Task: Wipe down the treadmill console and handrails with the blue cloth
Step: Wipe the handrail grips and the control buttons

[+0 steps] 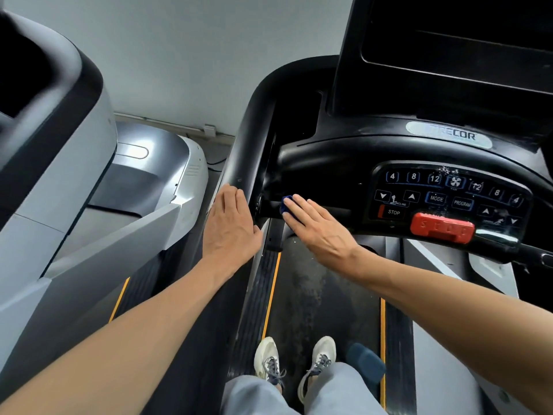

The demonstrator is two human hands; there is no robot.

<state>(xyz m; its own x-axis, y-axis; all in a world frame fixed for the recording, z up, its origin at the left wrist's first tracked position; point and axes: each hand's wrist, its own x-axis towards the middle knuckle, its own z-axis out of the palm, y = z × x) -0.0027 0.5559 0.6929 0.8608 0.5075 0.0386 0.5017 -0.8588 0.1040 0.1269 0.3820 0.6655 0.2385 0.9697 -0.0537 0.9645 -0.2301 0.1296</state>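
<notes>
The black treadmill console fills the upper right, with a button panel and a red stop bar. My right hand lies flat with straight fingers, pressing the blue cloth against the console's lower left edge; only a small corner of cloth shows past the fingertips. My left hand rests flat on the black left handrail, fingers straight.
A grey neighbouring treadmill stands close on the left. The dusty belt runs below, with my two white shoes on it and a dark blue object beside my right foot. A dark screen rises above the console.
</notes>
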